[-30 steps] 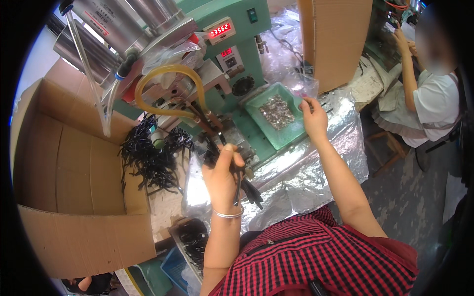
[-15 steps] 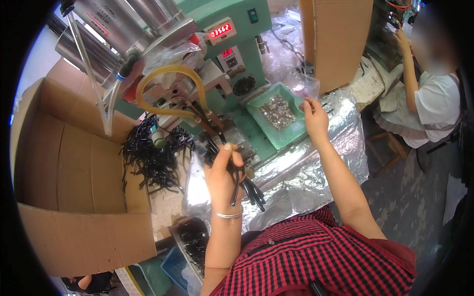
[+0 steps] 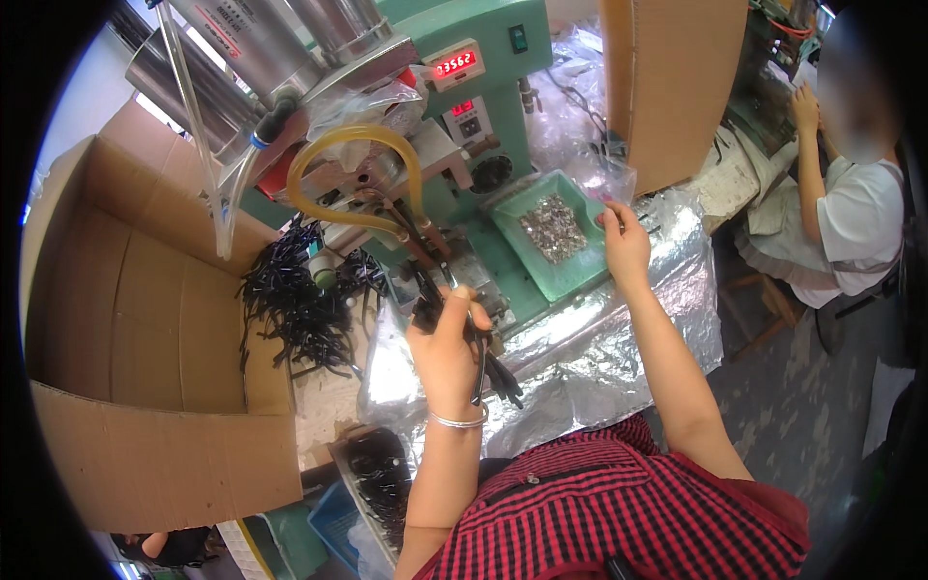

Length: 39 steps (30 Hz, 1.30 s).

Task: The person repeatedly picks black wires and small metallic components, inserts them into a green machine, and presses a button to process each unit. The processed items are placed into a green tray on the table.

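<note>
My left hand [image 3: 449, 350] is closed around a bundle of thin black cord-like strips [image 3: 503, 383], whose ends hang out below the fingers. One strip is pinched between thumb and forefinger, and its light-coloured tip [image 3: 449, 276] points up at the copper-coloured prongs [image 3: 435, 245] of the machine. My right hand [image 3: 628, 249] is at the right rim of a green tray [image 3: 543, 281] holding many small shiny metal pieces [image 3: 555, 230]. Its thumb and fingers are pinched together; whatever is between them is too small to make out.
The green machine [image 3: 454, 21] carries red lit displays and a looped yellow hose [image 3: 300, 166]. More black strips [image 3: 290, 300] lie heaped beside an open cardboard box [image 3: 174, 464] at left. Crinkled foil [image 3: 580, 372] covers the bench front. Another person [image 3: 860, 208] sits at far right.
The view has shifted slightly, so the machine sits a little further right and lower. A light tip now shows above my left thumb. My right hand stays by the tray's rim.
</note>
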Each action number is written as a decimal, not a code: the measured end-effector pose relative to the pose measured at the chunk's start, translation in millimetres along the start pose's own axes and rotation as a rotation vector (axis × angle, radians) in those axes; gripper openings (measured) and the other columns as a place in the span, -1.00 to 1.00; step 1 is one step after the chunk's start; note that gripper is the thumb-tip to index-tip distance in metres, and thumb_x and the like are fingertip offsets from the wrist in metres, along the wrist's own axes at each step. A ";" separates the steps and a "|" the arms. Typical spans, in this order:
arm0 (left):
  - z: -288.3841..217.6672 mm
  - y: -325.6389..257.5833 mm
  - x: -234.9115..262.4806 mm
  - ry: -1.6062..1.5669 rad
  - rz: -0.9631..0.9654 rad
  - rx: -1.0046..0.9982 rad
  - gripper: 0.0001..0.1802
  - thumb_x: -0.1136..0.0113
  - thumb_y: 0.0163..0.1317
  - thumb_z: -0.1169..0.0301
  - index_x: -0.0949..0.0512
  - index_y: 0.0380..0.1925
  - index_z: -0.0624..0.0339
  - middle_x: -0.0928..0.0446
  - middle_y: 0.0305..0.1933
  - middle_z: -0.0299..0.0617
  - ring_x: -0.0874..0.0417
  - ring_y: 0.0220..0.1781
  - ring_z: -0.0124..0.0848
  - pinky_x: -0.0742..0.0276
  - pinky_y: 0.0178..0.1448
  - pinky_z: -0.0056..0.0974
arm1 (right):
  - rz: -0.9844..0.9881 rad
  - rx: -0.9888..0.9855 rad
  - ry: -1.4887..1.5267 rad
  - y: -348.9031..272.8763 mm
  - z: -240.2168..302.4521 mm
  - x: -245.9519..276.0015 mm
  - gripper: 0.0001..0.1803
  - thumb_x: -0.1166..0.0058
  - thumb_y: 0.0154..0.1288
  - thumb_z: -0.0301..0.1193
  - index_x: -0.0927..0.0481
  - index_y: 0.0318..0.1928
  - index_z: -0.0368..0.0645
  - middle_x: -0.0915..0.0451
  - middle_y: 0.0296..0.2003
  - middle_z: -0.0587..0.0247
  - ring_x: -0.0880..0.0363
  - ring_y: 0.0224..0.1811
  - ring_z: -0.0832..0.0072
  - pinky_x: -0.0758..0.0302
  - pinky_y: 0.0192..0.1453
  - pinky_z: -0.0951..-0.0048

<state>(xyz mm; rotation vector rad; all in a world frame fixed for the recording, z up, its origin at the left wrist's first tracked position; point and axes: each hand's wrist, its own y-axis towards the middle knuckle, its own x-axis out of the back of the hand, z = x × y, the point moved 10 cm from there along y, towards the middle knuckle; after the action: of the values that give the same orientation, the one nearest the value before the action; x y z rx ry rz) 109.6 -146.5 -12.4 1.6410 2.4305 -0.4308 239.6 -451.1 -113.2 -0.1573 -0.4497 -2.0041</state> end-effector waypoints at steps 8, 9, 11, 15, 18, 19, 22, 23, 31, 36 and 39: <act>-1.8 -2.4 -2.8 -0.097 -0.034 0.027 -0.88 -0.18 0.24 0.42 -0.52 -0.37 0.25 -0.48 -0.65 -0.30 -0.35 -0.73 -0.58 -0.15 -0.67 -0.50 | -0.005 0.014 -0.039 -1.6 3.4 0.2 -0.67 0.05 0.40 -0.27 -0.58 0.01 -0.20 -0.71 -0.22 0.17 -0.68 -0.13 0.33 -0.51 -0.02 0.37; -2.1 -2.6 -3.6 -0.109 -0.032 0.027 -0.88 -0.19 0.24 0.42 -0.52 -0.36 0.25 -0.48 -0.65 -0.30 -0.35 -0.73 -0.58 -0.14 -0.68 -0.50 | -0.005 0.016 -0.036 -1.2 2.4 0.3 -0.67 0.05 0.40 -0.27 -0.58 0.01 -0.20 -0.71 -0.22 0.17 -0.68 -0.13 0.33 -0.51 -0.02 0.37; -2.2 -2.7 -3.7 -0.116 -0.027 0.027 -0.88 -0.18 0.24 0.42 -0.52 -0.37 0.25 -0.48 -0.65 -0.30 -0.35 -0.74 -0.58 -0.14 -0.68 -0.50 | -0.008 0.016 -0.026 -0.6 0.4 0.6 -0.67 0.04 0.40 -0.27 -0.58 0.01 -0.20 -0.71 -0.23 0.16 -0.68 -0.13 0.32 -0.51 -0.02 0.37; -2.8 -2.7 -3.7 -0.114 -0.027 0.023 -0.88 -0.18 0.24 0.42 -0.51 -0.37 0.24 -0.48 -0.65 -0.30 -0.34 -0.75 -0.58 -0.13 -0.69 -0.51 | 0.003 0.025 -0.021 1.0 -1.7 -1.1 -0.67 0.04 0.39 -0.27 -0.58 0.01 -0.20 -0.71 -0.23 0.16 -0.68 -0.13 0.32 -0.51 -0.02 0.38; -3.0 -3.6 -4.7 -0.128 -0.014 0.040 -0.90 -0.16 0.26 0.44 -0.50 -0.36 0.25 -0.47 -0.63 -0.28 -0.37 -0.70 -0.57 -0.19 -0.63 -0.50 | 0.004 0.035 -0.003 1.6 -4.5 -1.3 -0.66 0.03 0.39 -0.26 -0.58 0.01 -0.20 -0.71 -0.23 0.16 -0.68 -0.13 0.33 -0.51 -0.02 0.38; -2.4 -4.0 -5.3 -0.133 -0.006 0.050 -0.90 -0.14 0.27 0.45 -0.49 -0.36 0.26 -0.47 -0.62 -0.26 -0.39 -0.67 -0.56 -0.22 -0.60 -0.50 | 0.004 0.036 -0.001 1.6 -4.7 -1.3 -0.66 0.03 0.39 -0.25 -0.58 0.01 -0.20 -0.71 -0.23 0.16 -0.68 -0.13 0.33 -0.51 -0.02 0.38; -2.9 -4.4 -3.9 -0.113 -0.037 0.029 -0.88 -0.16 0.25 0.41 -0.50 -0.38 0.22 -0.45 -0.65 -0.32 -0.32 -0.76 -0.57 -0.13 -0.69 -0.50 | 0.006 0.018 0.024 2.0 -6.2 -3.0 -0.66 0.03 0.39 -0.25 -0.59 0.01 -0.18 -0.71 -0.23 0.16 -0.68 -0.14 0.33 -0.51 -0.02 0.38; -2.4 -4.3 -4.6 -0.118 -0.034 0.030 -0.88 -0.16 0.25 0.41 -0.50 -0.38 0.22 -0.45 -0.66 -0.31 -0.32 -0.76 -0.56 -0.13 -0.69 -0.50 | 0.006 0.007 0.034 1.8 -6.9 -2.9 -0.66 0.04 0.39 -0.25 -0.59 0.01 -0.17 -0.71 -0.23 0.17 -0.68 -0.15 0.33 -0.51 -0.03 0.38; 0.6 -3.2 -4.3 -0.130 -0.028 0.049 -0.89 -0.14 0.27 0.41 -0.49 -0.39 0.21 -0.44 -0.66 -0.31 -0.30 -0.75 -0.56 -0.13 -0.69 -0.47 | -0.007 0.037 -0.066 4.0 -4.3 -0.4 -0.67 -0.03 0.34 -0.23 -0.61 -0.02 -0.16 -0.70 -0.23 0.19 -0.65 -0.12 0.35 -0.50 -0.01 0.38; 0.5 -1.5 -4.0 -0.124 -0.022 0.025 -0.89 -0.13 0.27 0.41 -0.49 -0.40 0.20 -0.44 -0.66 -0.31 -0.29 -0.76 -0.55 -0.12 -0.69 -0.47 | 0.008 0.000 -0.033 2.2 -0.3 0.4 -0.65 -0.03 0.32 -0.21 -0.61 -0.01 -0.12 -0.70 -0.20 0.18 -0.64 -0.07 0.25 -0.48 0.05 0.31; -0.6 -2.8 -4.4 -0.107 -0.024 0.026 -0.88 -0.14 0.27 0.41 -0.49 -0.40 0.21 -0.44 -0.65 -0.32 -0.30 -0.75 -0.56 -0.11 -0.69 -0.47 | 0.013 -0.013 -0.061 1.8 -2.6 0.0 -0.65 -0.02 0.32 -0.20 -0.61 -0.01 -0.13 -0.69 -0.16 0.15 -0.63 -0.05 0.23 -0.48 0.06 0.30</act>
<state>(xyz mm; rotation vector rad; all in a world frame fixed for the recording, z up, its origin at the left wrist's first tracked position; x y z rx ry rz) 108.6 -151.2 -10.0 1.5587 2.3781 -0.5421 241.5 -452.8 -115.1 -0.2294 -0.4731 -1.9937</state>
